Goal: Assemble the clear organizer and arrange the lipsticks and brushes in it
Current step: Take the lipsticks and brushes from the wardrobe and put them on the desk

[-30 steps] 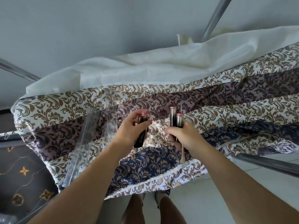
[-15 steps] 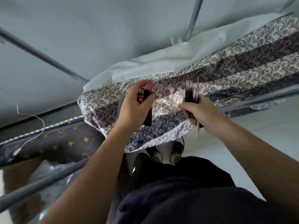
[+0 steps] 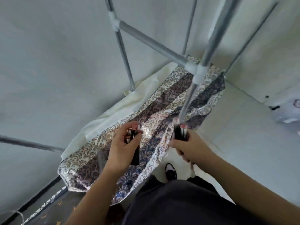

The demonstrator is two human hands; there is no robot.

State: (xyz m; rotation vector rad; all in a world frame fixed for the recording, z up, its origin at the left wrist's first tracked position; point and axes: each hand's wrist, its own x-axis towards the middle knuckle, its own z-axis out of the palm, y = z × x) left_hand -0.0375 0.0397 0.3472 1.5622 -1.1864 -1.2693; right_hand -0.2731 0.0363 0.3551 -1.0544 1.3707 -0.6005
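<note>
Upright — lipsticks [image 3: 180, 133] in both hands [image 3: 121, 147]

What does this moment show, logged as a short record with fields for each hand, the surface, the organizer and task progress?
left hand: grips dark lipstick tubes
right hand: grips a bundle of lipsticks and brushes
surface: patterned cloth over a white sheet, under a metal pole frame
organizer: not clearly visible; view blurred
progress: items in hand, none placed yet
</note>
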